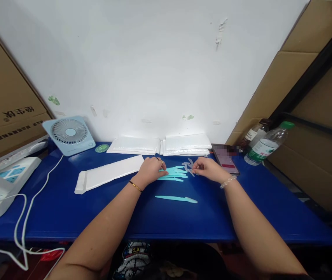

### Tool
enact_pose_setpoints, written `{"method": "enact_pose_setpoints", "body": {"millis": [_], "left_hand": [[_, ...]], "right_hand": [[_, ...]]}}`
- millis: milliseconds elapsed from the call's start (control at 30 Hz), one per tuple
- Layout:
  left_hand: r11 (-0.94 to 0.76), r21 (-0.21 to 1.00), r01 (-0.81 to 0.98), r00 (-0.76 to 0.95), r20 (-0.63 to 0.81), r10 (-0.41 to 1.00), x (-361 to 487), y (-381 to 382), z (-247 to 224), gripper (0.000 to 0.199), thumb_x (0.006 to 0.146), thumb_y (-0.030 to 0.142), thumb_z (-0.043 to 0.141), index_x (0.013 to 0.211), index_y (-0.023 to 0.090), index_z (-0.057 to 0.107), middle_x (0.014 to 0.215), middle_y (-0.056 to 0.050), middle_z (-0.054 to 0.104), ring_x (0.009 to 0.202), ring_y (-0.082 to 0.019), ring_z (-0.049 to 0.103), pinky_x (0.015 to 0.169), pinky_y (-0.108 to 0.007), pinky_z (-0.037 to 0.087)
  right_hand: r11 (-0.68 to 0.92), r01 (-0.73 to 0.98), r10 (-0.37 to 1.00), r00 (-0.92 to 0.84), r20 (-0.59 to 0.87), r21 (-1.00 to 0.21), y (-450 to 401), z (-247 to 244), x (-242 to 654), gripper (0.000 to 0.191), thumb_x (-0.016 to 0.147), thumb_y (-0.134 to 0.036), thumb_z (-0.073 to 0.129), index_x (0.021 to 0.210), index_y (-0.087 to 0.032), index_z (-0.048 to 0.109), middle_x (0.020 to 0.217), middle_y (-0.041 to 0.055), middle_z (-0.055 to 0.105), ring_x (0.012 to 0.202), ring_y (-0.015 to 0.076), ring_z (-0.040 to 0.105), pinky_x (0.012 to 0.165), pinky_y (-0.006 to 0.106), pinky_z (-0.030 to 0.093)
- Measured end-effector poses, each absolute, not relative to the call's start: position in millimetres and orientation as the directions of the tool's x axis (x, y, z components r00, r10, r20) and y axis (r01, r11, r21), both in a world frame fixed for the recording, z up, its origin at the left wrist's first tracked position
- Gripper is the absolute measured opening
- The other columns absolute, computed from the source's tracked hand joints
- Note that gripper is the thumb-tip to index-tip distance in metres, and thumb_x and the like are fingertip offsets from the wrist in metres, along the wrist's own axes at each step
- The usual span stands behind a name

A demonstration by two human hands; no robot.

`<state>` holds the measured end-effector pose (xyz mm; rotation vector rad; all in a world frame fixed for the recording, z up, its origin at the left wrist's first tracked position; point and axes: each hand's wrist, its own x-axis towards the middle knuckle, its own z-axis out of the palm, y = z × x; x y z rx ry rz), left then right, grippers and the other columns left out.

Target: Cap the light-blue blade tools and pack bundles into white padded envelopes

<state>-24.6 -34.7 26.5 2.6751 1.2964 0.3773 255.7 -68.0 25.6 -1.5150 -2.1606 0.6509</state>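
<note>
Several turquoise sticks point(175, 174) lie in a loose bunch at the middle of the blue table. My left hand point(152, 169) rests at the bunch's left end, its fingers closed on the sticks. Small translucent pieces point(188, 166) are scattered at the right end of the bunch. Over them, my right hand point(207, 168) has its thumb and forefinger brought together; what they hold, if anything, is too small to tell. One separate turquoise stick point(176, 198) lies nearer the front edge. A white padded envelope point(107, 173) lies slanted to the left of my left hand.
Two stacks of white envelopes point(135, 145) stand against the wall. A light blue fan point(70, 134) and a white power strip point(11, 181) with cables occupy the left. On the right are a phone point(226, 158) and two bottles point(263, 147).
</note>
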Motion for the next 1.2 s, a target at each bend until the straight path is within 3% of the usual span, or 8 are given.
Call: {"method": "enact_pose_setpoints", "body": {"millis": [167,267,433,600,833,1000,1100,1200], "left_hand": [[-0.676,0.360,0.642,0.678,0.144,0.721,-22.3,-48.3,32.4,0.030,0.078,0.049,0.060,0.083,0.020,0.067,0.083,-0.002,0.066,0.077,-0.015,0.060,0.066,-0.025,0.040],[-0.733,0.426,0.531,0.794,0.053,0.606,-21.3,-57.7,35.3,0.031,0.078,0.051,0.060,0.084,0.021,0.067,0.080,0.000,0.066,0.072,-0.013,0.060,0.061,-0.023,0.039],[-0.755,0.394,0.524,0.836,-0.065,0.546,-13.4,-68.0,35.3,0.032,0.069,0.049,0.069,0.087,0.023,0.067,0.079,0.001,0.067,0.070,-0.014,0.059,0.056,-0.023,0.036],[-0.746,0.302,0.593,0.798,-0.096,0.596,-5.2,-73.5,34.0,0.014,0.076,0.036,0.064,0.078,0.022,0.067,0.073,0.001,0.066,0.067,-0.014,0.058,0.055,-0.024,0.034],[-0.726,0.251,0.641,0.739,0.054,0.671,-20.7,-61.1,35.7,0.016,0.082,0.032,0.055,0.075,0.020,0.064,0.076,-0.002,0.065,0.068,-0.016,0.058,0.059,-0.026,0.036],[-0.568,0.516,0.641,0.592,0.137,0.794,-32.8,-50.3,34.9,0.019,0.088,0.034,0.044,0.083,0.019,0.055,0.078,-0.002,0.063,0.066,-0.015,0.057,0.058,-0.026,0.039],[-0.468,0.696,0.546,0.594,0.072,0.801,-31.6,-48.0,28.3,0.021,0.088,0.038,0.042,0.088,0.019,0.051,0.073,0.000,0.060,0.065,-0.014,0.059,0.057,-0.024,0.041],[-0.421,0.753,0.506,0.591,0.053,0.805,-29.9,-46.0,21.8,0.022,0.087,0.041,0.044,0.087,0.019,0.051,0.072,0.001,0.057,0.065,-0.014,0.060,0.056,-0.023,0.042]], "right_hand": [[0.428,0.676,0.770,-0.621,-0.151,-0.600,-95.2,39.6,231.4,0.023,0.061,-0.036,0.077,0.073,-0.018,0.068,0.075,0.0009,0.060,0.068,0.0143,0.054,0.057,0.024,0.040],[0.483,0.716,0.748,-0.637,-0.187,-0.505,-105.4,42.6,216.1,0.008,0.068,-0.025,0.069,0.068,-0.018,0.065,0.074,0.0010,0.059,0.063,0.0124,0.052,0.054,0.023,0.037],[0.505,0.751,0.790,-0.601,-0.123,-0.426,-104.2,37.6,210.6,0.007,0.071,-0.022,0.066,0.076,-0.019,0.064,0.080,0.0029,0.058,0.068,0.0142,0.051,0.057,0.024,0.037],[0.492,0.755,0.796,-0.592,-0.127,-0.433,-100.5,32.8,211.3,0.004,0.074,-0.020,0.064,0.077,-0.019,0.062,0.080,0.0031,0.057,0.070,0.0151,0.051,0.059,0.025,0.037],[0.447,0.724,0.861,-0.507,0.033,-0.526,-90.2,33.9,232.3,0.009,0.081,-0.025,0.058,0.075,-0.019,0.060,0.078,0.0022,0.059,0.070,0.0141,0.053,0.062,0.025,0.040],[0.256,0.598,0.961,-0.240,0.135,-0.760,-79.0,31.3,251.2,0.030,0.082,-0.047,0.056,0.084,-0.018,0.060,0.070,0.0015,0.060,0.061,0.0136,0.055,0.057,0.025,0.043],[0.247,0.495,0.965,-0.203,0.165,-0.833,-80.3,32.7,243.8,0.037,0.080,-0.051,0.058,0.089,-0.016,0.064,0.073,0.0037,0.063,0.062,0.0138,0.056,0.057,0.025,0.045],[0.244,0.449,0.966,-0.193,0.174,-0.859,-83.3,33.7,232.9,0.036,0.080,-0.050,0.058,0.093,-0.017,0.066,0.079,0.0052,0.066,0.066,0.0146,0.059,0.061,0.026,0.048]]}}
